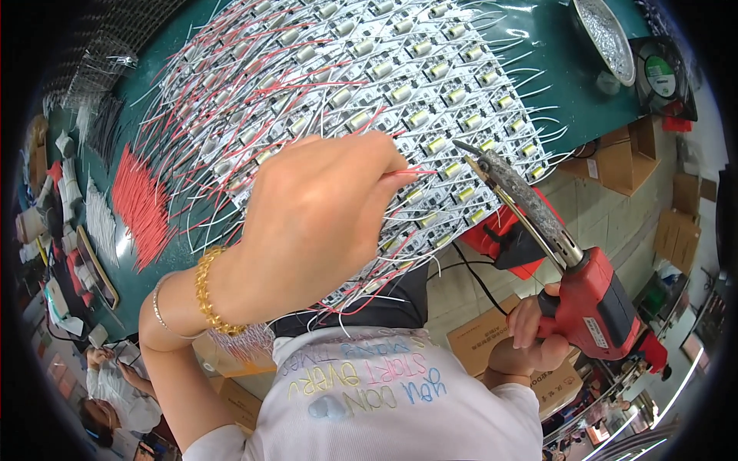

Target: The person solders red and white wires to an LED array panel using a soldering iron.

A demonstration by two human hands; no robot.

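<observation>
A wide panel of small circuit boards [382, 69], each with a pale cylindrical part, lies on the green table, and red and white wires stick out from many of them. Over its near part, my left hand [315, 207] pinches a red wire [419, 172], the end of which pokes out past the fingertips toward the right. My right hand [538, 330] is wrapped round the grip of a red and black soldering gun [596, 300]. The gun's dark tip hovers near the panel's right side, a short way from the wire end; whether it touches a board I cannot tell.
Bundles of red wires [142, 207] and white wires [100, 219] lie left, beside a phone [98, 267]. A metal dish [606, 42] and a solder spool [659, 75] stand far right. Cardboard boxes [615, 157] sit below the table edge. Another person [123, 392] sits lower left.
</observation>
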